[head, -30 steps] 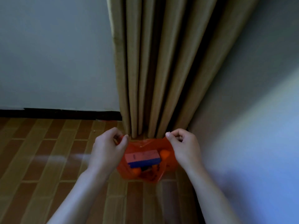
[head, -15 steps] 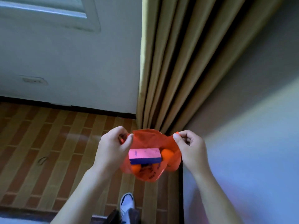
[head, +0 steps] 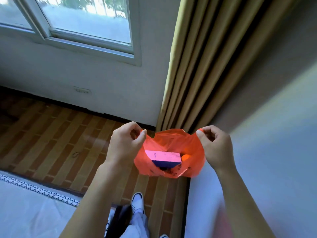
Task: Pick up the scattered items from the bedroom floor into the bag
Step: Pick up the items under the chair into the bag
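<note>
An orange plastic bag (head: 173, 140) hangs open in mid-air in front of me. My left hand (head: 124, 143) pinches its left rim between thumb and curled fingers. My right hand (head: 217, 146) pinches the right rim the same way. Inside the bag lies a pink and dark blue box (head: 163, 158), with an orange ball (head: 185, 157) beside it at the right. Darker small items sit under the box, too hidden to tell apart.
A small dark loop (head: 75, 154) lies on the wooden floor (head: 51, 134) to the left. Beige curtains (head: 197, 74) hang behind the bag, a white wall (head: 265, 152) close on the right. A bed edge (head: 34, 203) is at lower left, my shoes (head: 137, 200) below.
The bag has come up off the floor with both hands, and its mouth is pulled wider. My view has risen, so the window and the bed now show.
</note>
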